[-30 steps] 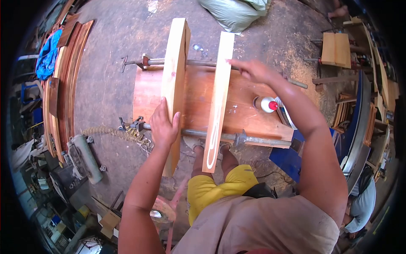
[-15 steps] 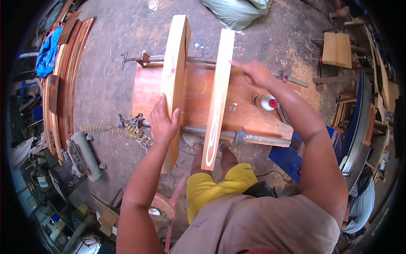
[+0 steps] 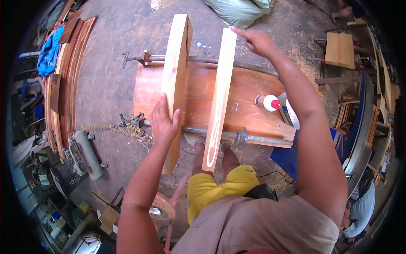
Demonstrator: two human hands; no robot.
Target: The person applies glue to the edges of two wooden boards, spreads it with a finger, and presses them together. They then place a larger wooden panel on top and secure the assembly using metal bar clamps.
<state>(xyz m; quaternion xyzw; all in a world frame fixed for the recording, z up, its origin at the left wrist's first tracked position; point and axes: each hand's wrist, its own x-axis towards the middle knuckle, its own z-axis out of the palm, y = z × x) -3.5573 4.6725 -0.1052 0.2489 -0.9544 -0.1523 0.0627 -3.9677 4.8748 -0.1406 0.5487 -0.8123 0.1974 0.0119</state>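
Observation:
My left hand point(image 3: 164, 122) rests on the thick pale beam point(image 3: 173, 67), its fingers and thumb spread. To the right lies a narrower pale board point(image 3: 220, 80), with a looped streak of white glue on its near part. My right hand point(image 3: 257, 41) is at that board's far end, index finger stretched to its corner and the other fingers curled; nothing shows in it. Both pieces lie across a reddish wooden panel point(image 3: 249, 97) held in bar clamps point(image 3: 203, 60). A white glue bottle with a red cap point(image 3: 270, 103) lies on the panel's right part.
Stacked planks point(image 3: 63, 93) and a blue cloth point(image 3: 50, 51) are at the left, with a grey tank point(image 3: 86, 154) below them. A pale sack point(image 3: 239, 10) lies beyond the panel. Another person point(image 3: 359, 211) is at the lower right.
My right hand has moved away from me along the narrow board, from partway up its right edge to its far end. My left hand stays on the thick beam.

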